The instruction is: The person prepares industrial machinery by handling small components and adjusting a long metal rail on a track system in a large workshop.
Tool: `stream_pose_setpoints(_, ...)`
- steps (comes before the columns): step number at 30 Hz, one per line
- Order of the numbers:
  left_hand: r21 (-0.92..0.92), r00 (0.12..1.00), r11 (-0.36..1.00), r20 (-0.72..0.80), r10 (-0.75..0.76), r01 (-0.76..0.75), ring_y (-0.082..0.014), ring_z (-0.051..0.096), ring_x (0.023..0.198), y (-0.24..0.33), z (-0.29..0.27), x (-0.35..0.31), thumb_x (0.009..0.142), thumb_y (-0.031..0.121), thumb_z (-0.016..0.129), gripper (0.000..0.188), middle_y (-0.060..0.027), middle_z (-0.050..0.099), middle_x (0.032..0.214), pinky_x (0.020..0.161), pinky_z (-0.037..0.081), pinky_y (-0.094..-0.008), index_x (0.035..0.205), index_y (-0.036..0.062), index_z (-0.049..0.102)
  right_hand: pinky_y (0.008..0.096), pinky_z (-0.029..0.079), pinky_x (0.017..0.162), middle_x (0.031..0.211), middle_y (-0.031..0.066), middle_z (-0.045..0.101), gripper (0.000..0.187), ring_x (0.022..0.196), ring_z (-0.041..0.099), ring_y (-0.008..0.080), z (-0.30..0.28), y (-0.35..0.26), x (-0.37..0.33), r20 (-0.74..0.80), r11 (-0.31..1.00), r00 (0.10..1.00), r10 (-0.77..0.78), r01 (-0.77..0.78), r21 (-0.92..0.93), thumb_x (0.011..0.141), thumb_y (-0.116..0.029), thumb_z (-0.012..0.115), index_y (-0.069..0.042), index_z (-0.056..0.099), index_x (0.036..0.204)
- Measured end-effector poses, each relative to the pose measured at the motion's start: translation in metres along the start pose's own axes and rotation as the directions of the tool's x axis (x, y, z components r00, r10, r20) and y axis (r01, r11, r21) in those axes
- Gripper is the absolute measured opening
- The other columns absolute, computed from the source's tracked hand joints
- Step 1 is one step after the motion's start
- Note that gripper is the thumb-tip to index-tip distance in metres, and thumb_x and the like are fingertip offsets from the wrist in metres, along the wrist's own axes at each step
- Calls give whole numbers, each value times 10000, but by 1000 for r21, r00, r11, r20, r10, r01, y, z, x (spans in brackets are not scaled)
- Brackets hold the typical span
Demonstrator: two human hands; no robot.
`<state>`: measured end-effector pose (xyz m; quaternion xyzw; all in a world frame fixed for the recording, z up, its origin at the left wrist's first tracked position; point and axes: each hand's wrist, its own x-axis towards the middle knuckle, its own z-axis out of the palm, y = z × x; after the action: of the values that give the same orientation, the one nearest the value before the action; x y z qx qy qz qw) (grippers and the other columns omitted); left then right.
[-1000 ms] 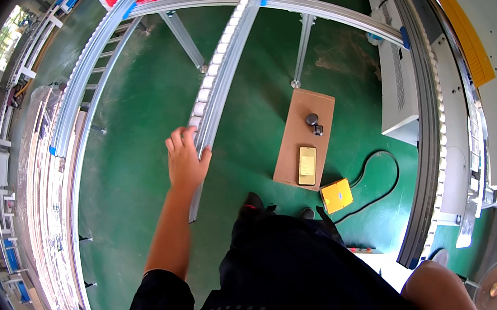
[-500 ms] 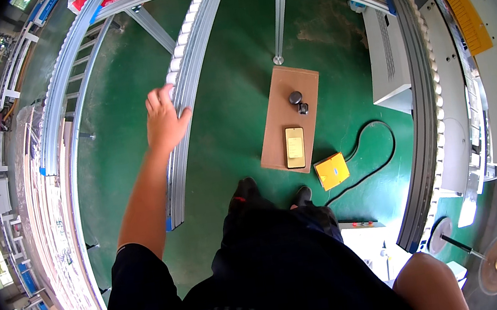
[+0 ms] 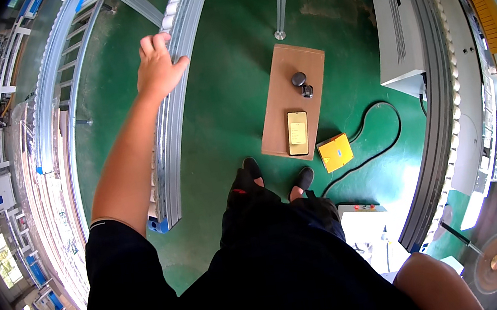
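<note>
My left hand (image 3: 159, 69) is on an aluminium rail (image 3: 184, 50) lined with white rollers (image 3: 171, 14). Its fingers curl over the roller side and the thumb stretches across the metal top. My left arm reaches forward and slightly left from a dark sleeve. Only the bent part of my right arm (image 3: 433, 281) shows at the lower right; the right hand itself is out of the picture.
On the green floor lies a brown cardboard box (image 3: 275, 92) bearing a yellow phone-shaped object (image 3: 298, 134) and two small black items (image 3: 299, 79). Beside it are a yellow box (image 3: 336, 153) and a black cable (image 3: 395, 151). A second roller rail (image 3: 433, 130) runs along the right.
The whole view has shifted, bringing the floor items higher and more of my shoes into sight. My left hand stays on the rail and appears farther forward.
</note>
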<state>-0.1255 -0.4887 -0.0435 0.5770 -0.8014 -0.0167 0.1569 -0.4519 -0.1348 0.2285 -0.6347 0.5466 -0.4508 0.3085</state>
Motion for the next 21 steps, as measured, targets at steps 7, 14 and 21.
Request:
stream_pose_setpoints(7,58,999,998,32,-19,17,-359,453,1279,5,6,29,787,298,737,695,-132,392,1339,970,510,-452,1369,139,393,308,496,611,827,90,600,168,664,559,204,-3,4,10,11,999,999,46,-46,-10,833,-85,701,-103,564,928)
stream_pose_setpoints(14,90,998,996,67,-18,12,-352,463,1293,10,13,52,800,317,734,664,-133,398,1367,977,509,-464,1349,124,413,308,500,612,828,87,603,177,666,561,207,-5,4,19,21,998,998,62,-62,-22,822,-83,710,-112,565,920)
stream_pose_setpoints(21,49,998,998,59,-34,31,-363,550,1202,5,12,66,795,301,747,614,-120,416,1321,936,506,-478,1292,143,421,308,503,613,829,84,606,187,667,563,210,-2,-5,24,27,998,998,51,-50,-38,812,-81,720,-121,566,911)
